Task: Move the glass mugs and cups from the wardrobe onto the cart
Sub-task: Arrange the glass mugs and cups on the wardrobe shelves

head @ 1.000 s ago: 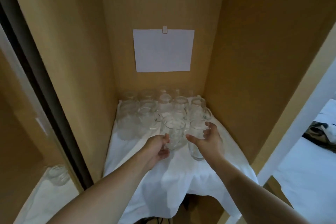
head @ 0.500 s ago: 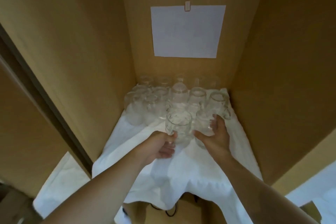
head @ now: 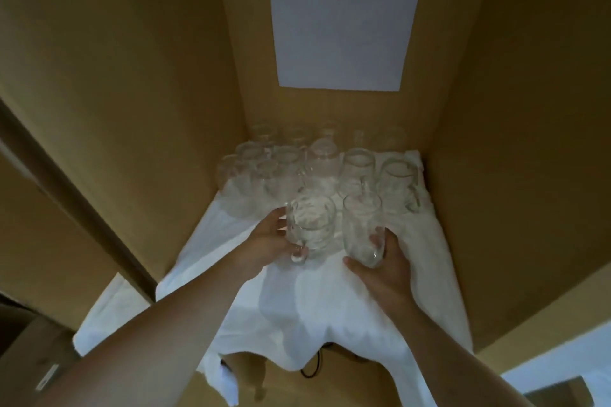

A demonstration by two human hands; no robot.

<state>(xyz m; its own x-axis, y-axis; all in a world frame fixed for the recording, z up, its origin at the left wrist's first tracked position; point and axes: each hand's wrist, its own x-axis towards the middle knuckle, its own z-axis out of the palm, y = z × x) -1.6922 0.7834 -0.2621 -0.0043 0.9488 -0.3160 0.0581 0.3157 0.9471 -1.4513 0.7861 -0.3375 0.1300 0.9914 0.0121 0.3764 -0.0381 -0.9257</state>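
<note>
Glass mugs and cups [head: 325, 163] stand crowded at the back of the wardrobe [head: 139, 82], on a white cloth [head: 317, 301] that covers the shelf and droops over its front edge. A white sheet of paper [head: 344, 35] hangs clipped to the rear wall above them. In front of the cluster, the left hand [head: 266, 241] grips a mug [head: 310, 225] by its side, and the right hand [head: 385, 266] wraps around the base of a cup [head: 362, 230] just beside it.
</note>
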